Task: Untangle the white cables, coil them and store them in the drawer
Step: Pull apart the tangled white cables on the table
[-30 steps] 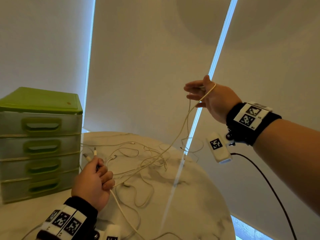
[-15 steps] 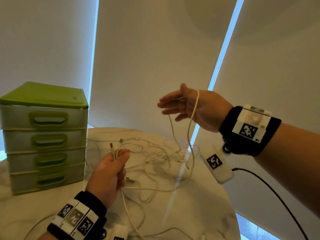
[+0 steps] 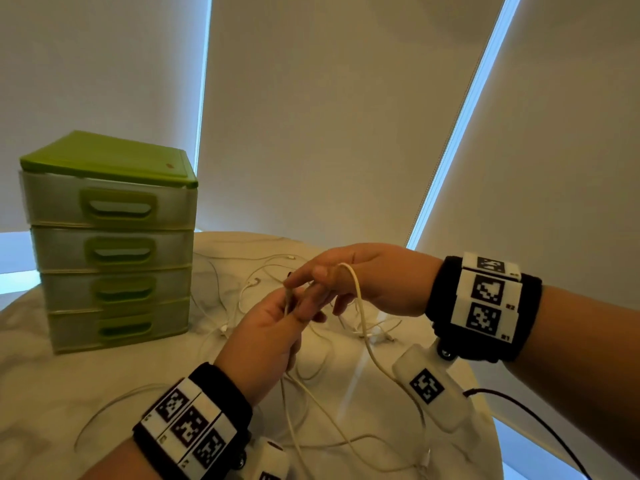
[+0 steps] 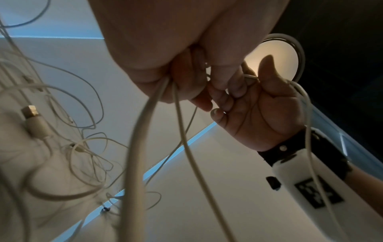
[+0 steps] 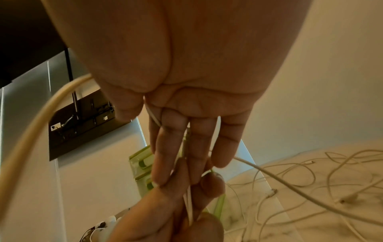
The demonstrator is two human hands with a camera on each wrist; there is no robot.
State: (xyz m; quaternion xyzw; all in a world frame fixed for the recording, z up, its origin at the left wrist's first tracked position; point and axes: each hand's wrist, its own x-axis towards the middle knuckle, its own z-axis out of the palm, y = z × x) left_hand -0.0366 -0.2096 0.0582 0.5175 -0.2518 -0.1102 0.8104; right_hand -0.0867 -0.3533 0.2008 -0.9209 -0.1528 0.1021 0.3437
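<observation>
My left hand point(image 3: 294, 306) pinches the plug ends of a white cable point(image 3: 360, 306) above the round marble table point(image 3: 52, 375). The right hand point(image 3: 304, 282) meets it from the right. The cable loops over that hand's thumb web, and its straight fingers point(image 5: 172, 147) close round the plug ends. In the left wrist view, two strands point(image 4: 140, 147) hang from my left hand point(image 4: 182, 78), and the right hand point(image 4: 259, 106) faces it. More white cables point(image 3: 256, 282) lie tangled on the table behind the hands. The green drawer unit point(image 3: 110, 244) stands at the left, all drawers shut.
Loose cable loops point(image 5: 311, 180) spread over the table right of the drawers, and a USB plug point(image 4: 31, 114) lies among them. A black lead point(image 3: 519, 407) trails from my right wrist. Pale blinds hang behind the table.
My right hand has come down and left from head height to meet the left hand. The left hand has risen off the table with the cable ends. The view has tilted down.
</observation>
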